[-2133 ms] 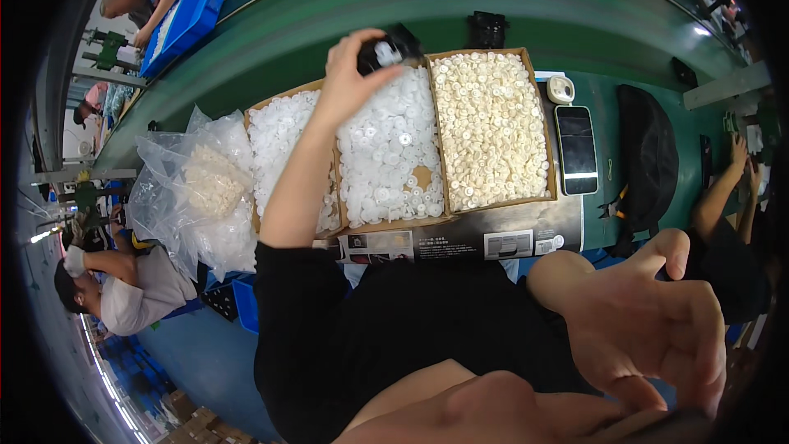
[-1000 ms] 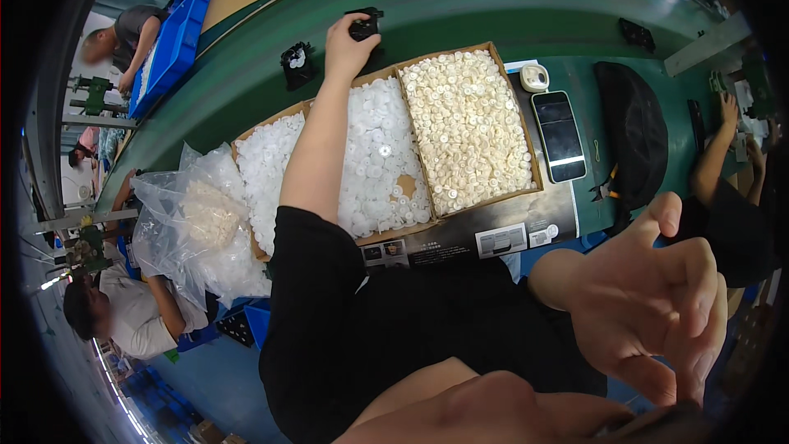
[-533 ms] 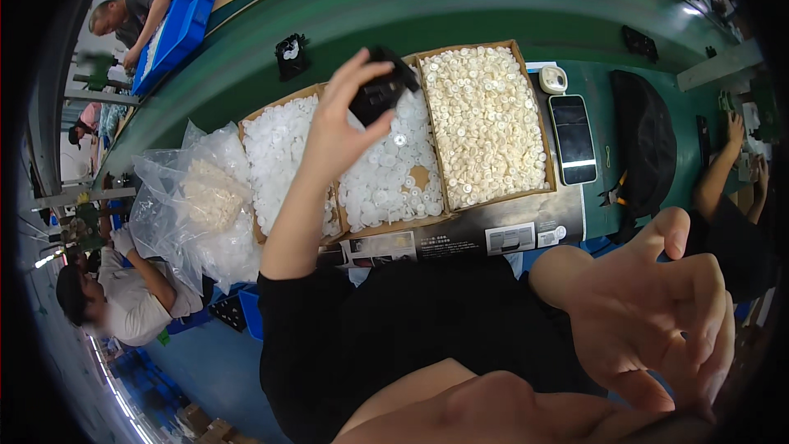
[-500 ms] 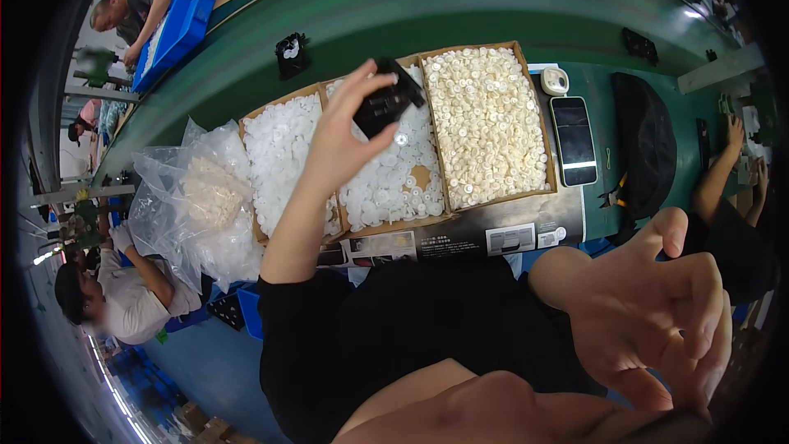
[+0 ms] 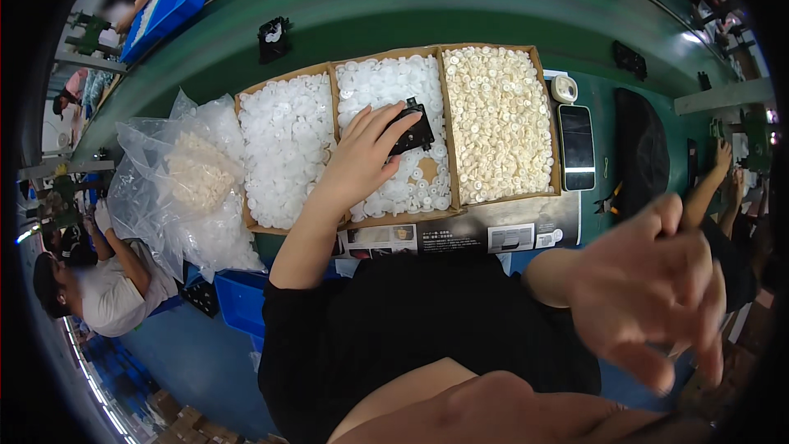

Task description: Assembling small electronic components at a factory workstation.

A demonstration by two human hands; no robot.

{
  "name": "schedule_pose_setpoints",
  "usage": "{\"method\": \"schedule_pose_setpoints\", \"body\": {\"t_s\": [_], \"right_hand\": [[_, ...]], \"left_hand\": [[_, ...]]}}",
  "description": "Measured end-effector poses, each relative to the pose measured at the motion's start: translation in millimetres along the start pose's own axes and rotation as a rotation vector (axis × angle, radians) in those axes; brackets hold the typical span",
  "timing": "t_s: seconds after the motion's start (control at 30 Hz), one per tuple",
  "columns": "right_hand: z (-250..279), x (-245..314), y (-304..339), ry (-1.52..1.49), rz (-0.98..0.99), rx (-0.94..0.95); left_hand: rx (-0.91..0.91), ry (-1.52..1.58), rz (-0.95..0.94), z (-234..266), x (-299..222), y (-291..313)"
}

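My left hand (image 5: 362, 154) is closed around a small black plastic part (image 5: 415, 131), boxy with small raised tabs. It rests low over the middle compartment (image 5: 386, 74), which holds translucent white buttons. My palm covers part of the black piece. My right hand (image 5: 629, 292) is raised close to the camera at the lower right, slightly blurred, its bent fingers apart and nothing visible in them. White buttons (image 5: 288, 140) fill the left cardboard compartment, and cream buttons (image 5: 497, 123) fill the right one. A patch of bare cardboard shows among the middle buttons.
Clear plastic bags (image 5: 177, 189) lean at the left. A smartphone (image 5: 576, 148), a small white case (image 5: 564, 89) and a black pouch (image 5: 641, 144) lie at the right. Black parts (image 5: 272, 39) sit on the green table behind. Other people work around, one beside a blue bin (image 5: 177, 4).
My left hand has lowered the black part toward the middle buttons and turned it. The right hand remains raised, its fingers shifted. The view has moved slightly.
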State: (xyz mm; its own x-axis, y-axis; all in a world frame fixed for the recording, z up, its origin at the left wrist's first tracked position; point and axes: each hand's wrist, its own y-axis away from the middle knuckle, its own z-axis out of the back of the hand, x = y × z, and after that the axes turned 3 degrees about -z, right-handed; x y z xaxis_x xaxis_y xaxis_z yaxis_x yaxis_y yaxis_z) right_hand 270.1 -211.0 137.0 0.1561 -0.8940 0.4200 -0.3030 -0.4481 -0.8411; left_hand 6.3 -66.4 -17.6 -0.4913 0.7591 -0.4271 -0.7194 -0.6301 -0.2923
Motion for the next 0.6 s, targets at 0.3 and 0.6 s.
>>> {"method": "schedule_pose_setpoints", "body": {"t_s": [0.3, 0.6], "right_hand": [[41.1, -129.2, 73.9, 1.550, -0.500, 0.613], [46.8, -142.7, 87.7, 1.640, -0.487, 0.762]], "left_hand": [[-0.070, -0.120, 0.082, -7.1, 13.2, 14.3], [-0.107, -0.052, 0.105, -7.0, 12.4, 15.0]]}}
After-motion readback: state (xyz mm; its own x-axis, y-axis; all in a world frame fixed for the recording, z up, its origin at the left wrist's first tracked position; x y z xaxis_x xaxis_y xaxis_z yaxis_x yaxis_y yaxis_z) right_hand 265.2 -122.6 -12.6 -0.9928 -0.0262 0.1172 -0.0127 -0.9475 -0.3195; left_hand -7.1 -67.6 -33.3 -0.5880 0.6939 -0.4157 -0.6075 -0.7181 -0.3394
